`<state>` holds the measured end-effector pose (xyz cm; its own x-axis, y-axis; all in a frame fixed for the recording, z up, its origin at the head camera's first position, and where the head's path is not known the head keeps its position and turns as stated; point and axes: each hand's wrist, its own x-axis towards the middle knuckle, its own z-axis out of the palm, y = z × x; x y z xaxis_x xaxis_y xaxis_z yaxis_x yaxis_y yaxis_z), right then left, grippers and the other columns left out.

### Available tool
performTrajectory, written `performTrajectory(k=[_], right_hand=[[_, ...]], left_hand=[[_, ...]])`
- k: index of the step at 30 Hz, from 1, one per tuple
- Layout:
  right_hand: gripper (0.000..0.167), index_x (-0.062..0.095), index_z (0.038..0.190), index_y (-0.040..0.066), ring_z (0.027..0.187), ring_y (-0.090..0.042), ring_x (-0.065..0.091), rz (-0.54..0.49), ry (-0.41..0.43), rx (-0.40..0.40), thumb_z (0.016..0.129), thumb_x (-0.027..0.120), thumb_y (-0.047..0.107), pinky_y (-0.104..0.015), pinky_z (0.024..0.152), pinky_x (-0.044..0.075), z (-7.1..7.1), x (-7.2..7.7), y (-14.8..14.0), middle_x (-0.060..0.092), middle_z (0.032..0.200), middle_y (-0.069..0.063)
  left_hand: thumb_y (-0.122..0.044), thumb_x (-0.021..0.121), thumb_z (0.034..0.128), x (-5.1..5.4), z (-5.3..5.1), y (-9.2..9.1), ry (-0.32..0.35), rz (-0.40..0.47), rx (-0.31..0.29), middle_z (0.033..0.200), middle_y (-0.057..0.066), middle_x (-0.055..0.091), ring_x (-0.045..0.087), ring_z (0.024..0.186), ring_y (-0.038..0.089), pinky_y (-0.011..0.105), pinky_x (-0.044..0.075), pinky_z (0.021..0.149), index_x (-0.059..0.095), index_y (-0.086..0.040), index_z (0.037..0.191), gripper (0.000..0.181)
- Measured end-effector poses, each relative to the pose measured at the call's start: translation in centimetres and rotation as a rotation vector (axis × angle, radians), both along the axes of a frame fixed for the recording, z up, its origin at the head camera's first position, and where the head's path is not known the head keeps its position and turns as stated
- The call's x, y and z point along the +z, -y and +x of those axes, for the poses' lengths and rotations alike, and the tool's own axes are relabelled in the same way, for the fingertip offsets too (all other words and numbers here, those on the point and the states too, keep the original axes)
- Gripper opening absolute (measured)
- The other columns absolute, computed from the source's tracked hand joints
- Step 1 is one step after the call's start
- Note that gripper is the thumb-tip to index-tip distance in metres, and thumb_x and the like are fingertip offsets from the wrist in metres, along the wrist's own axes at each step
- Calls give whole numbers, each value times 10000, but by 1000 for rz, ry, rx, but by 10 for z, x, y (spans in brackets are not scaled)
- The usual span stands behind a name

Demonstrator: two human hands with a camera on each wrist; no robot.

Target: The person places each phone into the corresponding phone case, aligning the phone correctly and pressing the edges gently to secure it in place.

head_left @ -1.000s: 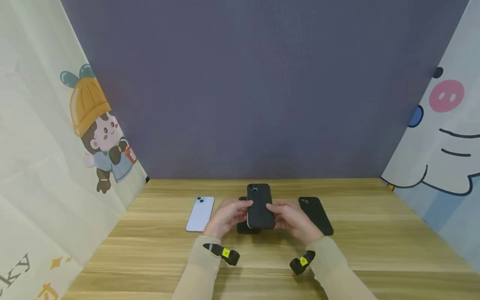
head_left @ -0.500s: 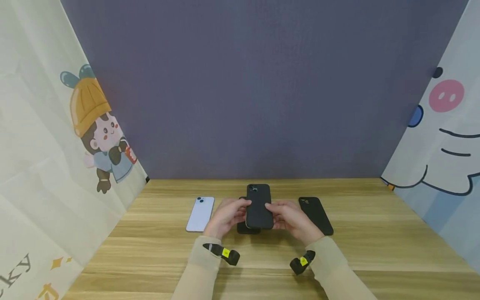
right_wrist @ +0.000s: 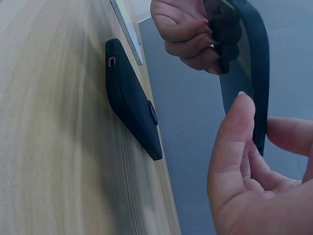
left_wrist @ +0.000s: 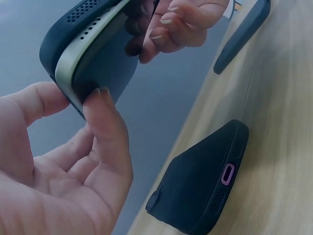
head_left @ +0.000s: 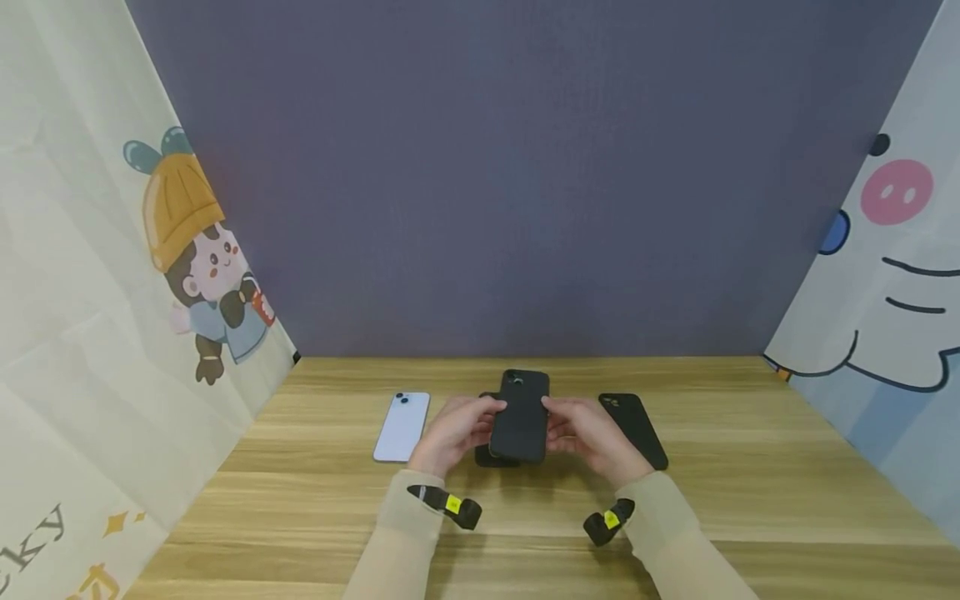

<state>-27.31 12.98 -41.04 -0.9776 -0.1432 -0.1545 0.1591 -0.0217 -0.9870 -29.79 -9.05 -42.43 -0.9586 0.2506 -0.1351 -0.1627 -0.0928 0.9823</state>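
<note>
Head view: shows a black case (head_left: 519, 421) held above the table (head_left: 540, 542), back upward, camera end toward the far edge. Gripped along one long side by the left hand (head_left: 453, 429) and along the other by the right hand (head_left: 588, 429), thumbs on top, other fingers curled beneath; probably shared this way to keep it level and steady. Also shows a second cased phone (head_left: 482, 457) lying partly hidden below it, a white phone (head_left: 402, 427) just beside the left hand toward the table's far left corner, and a dark cover (head_left: 637, 433) toward the far right corner, partly behind the right hand. Likely set to either side to leave working room between. Cannot tell about any contents of the cover.

Left wrist view: shows a pale-edged phone (left_wrist: 63, 73) with perforated rim standing outside the black case's wall, so judged not fully seated. Pinched at the corner, with fingers on the dark screen and behind the case, perhaps to keep either layer from slipping.

Right wrist view: shows a matching pinch across the opposite side, one fingertip at the screen's edge, another behind the case, leaving most of the glass uncovered. Remaining fingers bent, not spread.
</note>
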Motion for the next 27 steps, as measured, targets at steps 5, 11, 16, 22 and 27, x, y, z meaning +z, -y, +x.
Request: performTrajectory(k=[5, 11, 16, 22, 27], right_hand=[[283, 667, 885, 26, 641, -205, 604, -38, 10, -38, 1013, 628, 276, -349, 656, 571, -4, -2, -4, 607, 751, -74], [324, 675, 890, 43, 669, -220, 598, -77, -6, -73, 1020, 622, 334, -376, 684, 573, -5, -2, -8, 607, 760, -75], [350, 683, 938, 48, 703, -225, 609, -88, -17, -101, 1019, 618, 382, -404, 722, 583, -4, -2, -10, 627, 780, -76], [394, 672, 942, 42, 694, -213, 608, -46, -15, -125, 1006, 629, 429, -388, 730, 580, -6, -3, -11, 607, 782, -68], [422, 672, 900, 32, 663, -197, 593, -32, -29, -136, 1007, 623, 437, -340, 675, 573, -6, -3, -11, 598, 754, -59]], left_hand=[[-177, 735, 868, 1, 1, -1, -10, 2, -43, 868, 66, 686, 649, 786, 165, 285, 572, 731, 706, -31, 851, 150], [-162, 724, 868, 2, 4, -2, -28, 2, -95, 865, 64, 677, 655, 772, 160, 303, 572, 744, 698, -26, 884, 140], [-167, 725, 855, 2, 5, -3, -19, -16, -103, 880, 59, 668, 643, 763, 156, 291, 564, 727, 697, -43, 889, 131], [-169, 722, 859, 3, 5, -3, -22, -33, -127, 837, 42, 653, 636, 742, 146, 283, 555, 707, 711, -21, 891, 151], [-176, 722, 862, 2, 4, -4, -14, -39, -138, 834, 47, 674, 660, 745, 149, 283, 561, 700, 718, -11, 911, 172]])
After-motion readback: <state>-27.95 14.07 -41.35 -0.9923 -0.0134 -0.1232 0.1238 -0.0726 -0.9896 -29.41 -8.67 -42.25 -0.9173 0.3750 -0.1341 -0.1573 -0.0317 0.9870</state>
